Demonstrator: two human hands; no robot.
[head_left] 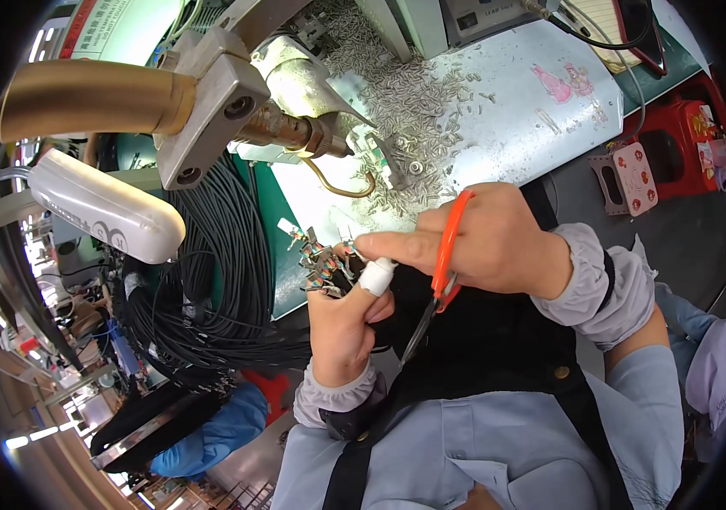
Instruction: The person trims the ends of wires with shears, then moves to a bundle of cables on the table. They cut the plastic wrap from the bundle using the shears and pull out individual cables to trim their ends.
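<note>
My left hand (339, 333) is closed around a bunch of cable ends (322, 262) with stripped coloured wires and small metal connectors, held upright over my lap. A white wrap (377, 277) covers the tip of its thumb. My right hand (499, 242) reaches in from the right, its index finger touching the connectors beside that thumb. A pair of scissors (445, 255) with orange-red handles hangs from the right hand's fingers, blades pointing down toward the black apron (499, 340). The right hand's curled fingers are partly hidden.
A thick coil of black cable (218, 289) lies on the green bench to the left. Above my hands juts a machine head with a bent copper tube (350, 189). Small metal pieces (418, 98) litter the white worktop. A white lamp (108, 208) hangs at left; a red stool (677, 144) stands right.
</note>
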